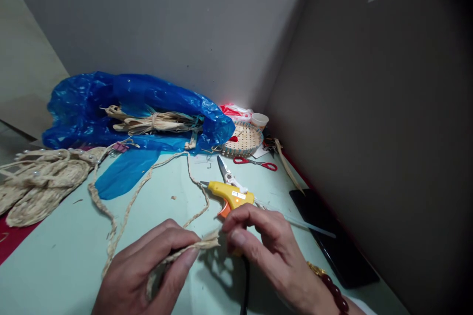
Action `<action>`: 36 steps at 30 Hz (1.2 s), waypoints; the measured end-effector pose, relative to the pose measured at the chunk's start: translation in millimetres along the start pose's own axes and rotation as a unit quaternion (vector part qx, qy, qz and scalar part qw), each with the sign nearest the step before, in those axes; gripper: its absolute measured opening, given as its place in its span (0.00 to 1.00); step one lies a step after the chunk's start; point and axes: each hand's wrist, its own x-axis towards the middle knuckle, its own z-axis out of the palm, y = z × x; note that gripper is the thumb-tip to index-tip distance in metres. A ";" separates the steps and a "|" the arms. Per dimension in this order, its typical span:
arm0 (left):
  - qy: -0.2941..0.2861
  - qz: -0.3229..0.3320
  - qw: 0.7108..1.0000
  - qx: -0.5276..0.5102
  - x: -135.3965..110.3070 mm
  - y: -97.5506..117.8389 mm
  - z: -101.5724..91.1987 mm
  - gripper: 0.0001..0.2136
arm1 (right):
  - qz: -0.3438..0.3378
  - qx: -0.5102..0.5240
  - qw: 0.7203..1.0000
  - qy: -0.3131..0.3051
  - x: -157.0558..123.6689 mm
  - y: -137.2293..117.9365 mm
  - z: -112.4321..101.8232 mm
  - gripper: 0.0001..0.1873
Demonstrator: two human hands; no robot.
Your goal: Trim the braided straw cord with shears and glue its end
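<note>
My left hand (148,268) is closed in a pinch on the end of a braided straw cord (144,184), low in the middle of the view. The cord runs up over the pale green table (66,256) toward a blue plastic bag (121,101). My right hand (266,246) is right beside the left, fingers curled, its fingertips pinching the frayed tip of the same cord. A yellow glue gun (231,196) lies just behind my right hand, with its black cable passing under that hand.
Woven straw sandals (40,182) lie at the left. The blue bag holds straw bundles (155,120). A small woven basket (242,139), red-handled scissors (254,162), metal snips (227,174), a white cup (259,119) and a dark phone (332,241) lie near the wall on the right.
</note>
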 end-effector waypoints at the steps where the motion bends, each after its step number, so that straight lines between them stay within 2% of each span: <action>1: -0.007 0.005 1.000 -0.001 -0.5 -0.8 1.3 0.10 | -0.003 0.010 1.000 -0.005 0.1 -0.8 1.4 0.09; 7: -0.053 -0.028 0.998 -0.011 -0.1 -2.2 6.6 0.07 | 0.015 0.016 1.000 0.018 -0.6 0.0 9.1 0.04; 14: -0.059 -0.162 0.985 -0.028 -1.0 -1.1 7.0 0.04 | 0.007 0.026 1.000 0.005 -7.0 7.9 16.0 0.02; 17: -0.072 -0.246 0.959 -0.120 -1.9 -3.2 6.0 0.04 | 0.026 0.030 0.999 -0.013 -8.2 8.4 17.7 0.03; 20: -0.096 -0.316 0.917 -0.222 -0.3 -4.2 4.5 0.05 | 0.019 0.037 0.999 -0.016 -7.1 7.6 17.9 0.01; 24: -0.105 -0.380 0.875 -0.281 1.3 -5.0 3.6 0.09 | 0.030 0.072 0.997 -0.026 -5.4 6.9 18.6 0.04; 27: -0.109 -0.372 0.878 -0.281 1.2 -4.2 4.9 0.08 | 0.076 0.114 0.989 -0.049 -4.8 5.4 18.3 0.06; 33: -0.087 -0.304 0.932 -0.175 0.9 -0.7 8.4 0.05 | 0.105 0.077 0.990 -0.055 -4.4 1.9 16.6 0.01; 36: -0.083 -0.338 0.913 -0.211 -0.5 -0.3 8.4 0.09 | 0.095 0.048 0.993 -0.047 -4.9 3.1 17.5 0.03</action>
